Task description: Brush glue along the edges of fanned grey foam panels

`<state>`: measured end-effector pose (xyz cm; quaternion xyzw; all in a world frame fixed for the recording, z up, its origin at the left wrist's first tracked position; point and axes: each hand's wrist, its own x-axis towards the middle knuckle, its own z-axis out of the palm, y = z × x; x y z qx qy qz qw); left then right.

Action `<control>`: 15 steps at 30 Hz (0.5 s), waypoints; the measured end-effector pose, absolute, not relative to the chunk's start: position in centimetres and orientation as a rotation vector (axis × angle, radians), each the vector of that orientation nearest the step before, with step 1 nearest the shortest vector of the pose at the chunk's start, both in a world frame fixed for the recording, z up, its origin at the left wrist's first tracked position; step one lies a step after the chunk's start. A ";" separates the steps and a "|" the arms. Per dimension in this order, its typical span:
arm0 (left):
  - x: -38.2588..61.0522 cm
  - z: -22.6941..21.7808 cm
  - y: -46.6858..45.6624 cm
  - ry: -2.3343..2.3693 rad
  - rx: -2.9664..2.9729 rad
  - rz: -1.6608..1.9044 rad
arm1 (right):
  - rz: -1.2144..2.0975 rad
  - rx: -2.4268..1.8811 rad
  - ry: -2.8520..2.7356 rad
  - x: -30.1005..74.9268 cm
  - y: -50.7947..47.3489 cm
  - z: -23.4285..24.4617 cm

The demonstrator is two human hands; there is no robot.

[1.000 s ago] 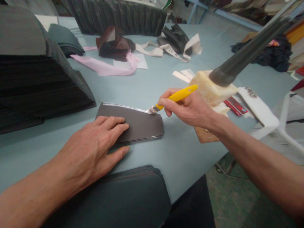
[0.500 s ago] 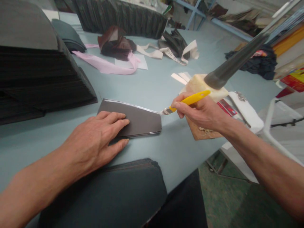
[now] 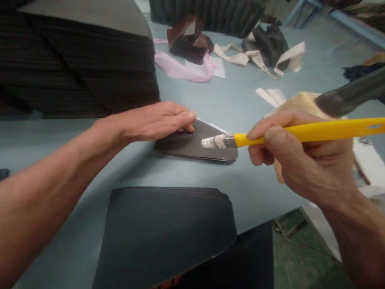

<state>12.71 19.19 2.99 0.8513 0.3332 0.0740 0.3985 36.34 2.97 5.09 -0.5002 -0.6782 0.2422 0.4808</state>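
Observation:
A dark grey tapered panel [image 3: 198, 140], which seems to lie on others like it, rests on the table with a shiny, wet-looking strip along its far edge. My left hand [image 3: 159, 120] is over its left part, fingers bent and drawn together at the far edge; the fingertips are partly hidden. A yellow-handled flat brush [image 3: 315, 130] is pinched between the thumb and fingers of my right hand [image 3: 313, 160]. White paste coats its bristles, which point left above the panel. Closer to me lies a stack of larger dark panels [image 3: 168, 224].
Tall stacks of dark pieces [image 3: 90, 64] stand at the left, with another row [image 3: 207, 16] at the back. A pink strip [image 3: 186, 70], brown scraps [image 3: 189, 40] and pale strips [image 3: 231, 54] lie beyond. A cream block [image 3: 300, 102] with a dark grey tube sits at the right.
My left hand has gone from lying flat on the panel to bent fingers at its far edge. The brush has left the panel's right corner and come up nearer to me. The view has shifted left.

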 end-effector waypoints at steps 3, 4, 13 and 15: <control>12.9 2.7 19.6 0.834 2.060 0.166 | 0.725 -1.194 -1.679 34.1 4.1 4.4; 12.9 2.6 19.6 0.842 2.029 0.172 | 0.763 -1.193 -1.691 33.5 4.5 4.2; 12.6 4.7 18.3 0.796 1.943 0.075 | 0.863 -1.124 -1.788 30.1 7.0 3.1; 12.8 4.9 18.3 0.835 1.921 0.072 | 0.852 -1.133 -1.811 29.8 7.3 3.0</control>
